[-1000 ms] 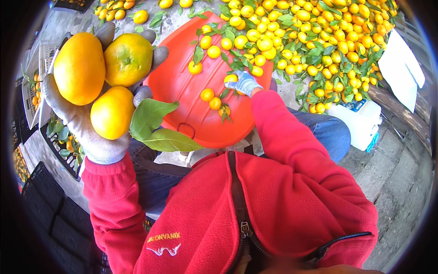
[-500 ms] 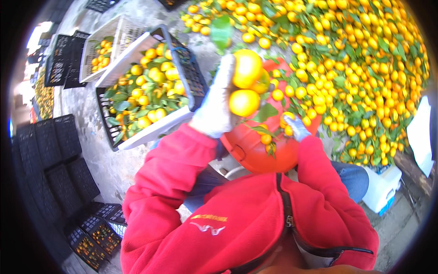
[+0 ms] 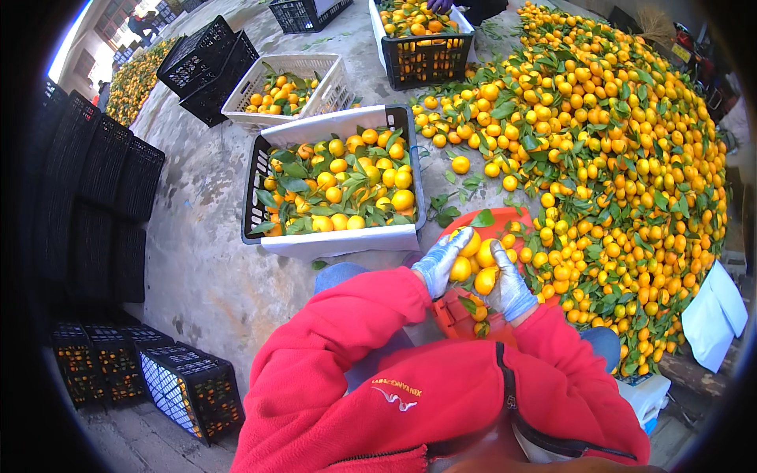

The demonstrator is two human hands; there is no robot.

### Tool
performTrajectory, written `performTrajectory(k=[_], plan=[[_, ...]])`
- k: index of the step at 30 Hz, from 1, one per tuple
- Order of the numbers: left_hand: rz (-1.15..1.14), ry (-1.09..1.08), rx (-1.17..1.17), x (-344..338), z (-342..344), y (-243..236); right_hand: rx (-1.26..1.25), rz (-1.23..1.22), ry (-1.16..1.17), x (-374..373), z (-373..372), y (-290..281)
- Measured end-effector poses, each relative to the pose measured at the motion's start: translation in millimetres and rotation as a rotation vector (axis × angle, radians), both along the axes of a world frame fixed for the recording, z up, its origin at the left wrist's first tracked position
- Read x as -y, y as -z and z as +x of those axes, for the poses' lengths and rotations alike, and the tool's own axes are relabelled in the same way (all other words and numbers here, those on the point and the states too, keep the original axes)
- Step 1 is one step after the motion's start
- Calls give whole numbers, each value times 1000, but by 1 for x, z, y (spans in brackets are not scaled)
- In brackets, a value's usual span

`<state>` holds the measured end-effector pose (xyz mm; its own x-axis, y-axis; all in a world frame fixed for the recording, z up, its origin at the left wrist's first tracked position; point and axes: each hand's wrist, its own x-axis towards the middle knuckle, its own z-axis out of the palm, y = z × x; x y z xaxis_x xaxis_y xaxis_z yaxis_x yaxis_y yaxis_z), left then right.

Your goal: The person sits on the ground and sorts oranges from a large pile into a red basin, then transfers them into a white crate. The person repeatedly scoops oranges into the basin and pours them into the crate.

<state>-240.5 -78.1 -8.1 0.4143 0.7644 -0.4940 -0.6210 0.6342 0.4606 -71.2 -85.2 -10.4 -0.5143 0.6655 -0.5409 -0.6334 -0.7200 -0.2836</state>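
Note:
My left hand (image 3: 443,264), in a pale glove smudged with blue, is curled round several orange-yellow mandarins (image 3: 486,279). From the other side my right hand (image 3: 509,282), gloved alike, presses against the same bunch, its fingers bent round the fruit. Beneath both hands is a red plastic basin (image 3: 451,317), with a few mandarins and leaves about it. To the left stands a black crate (image 3: 419,169) lined with white sheet and full of mandarins with green leaves. A large heap of mandarins (image 3: 623,189) spreads over the floor at my right.
Behind the lined crate is a white crate (image 3: 337,82) holding some mandarins. Farther back, a co-worker's dark-gloved hand (image 3: 438,6) is over another filled crate (image 3: 426,63). Black crates (image 3: 87,158) are stacked at the left. White sheets (image 3: 714,315) lie by the heap's near right edge.
My left hand has come down and right with its mandarins, to meet my right hand over the basin. The view has shifted, showing more of the floor and crates ahead.

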Motion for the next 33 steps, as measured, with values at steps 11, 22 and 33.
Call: performTrajectory(k=[11,22,33], plan=[[288,-908,-764,-145,-306,-188,222,782,-106,-207,-175,-161],[387,1,-299,-74,-43,-97,1260,-95,395,-65,292,154],[265,176,-444,-110,26,-63,1906,2,-38,-25,315,245]])
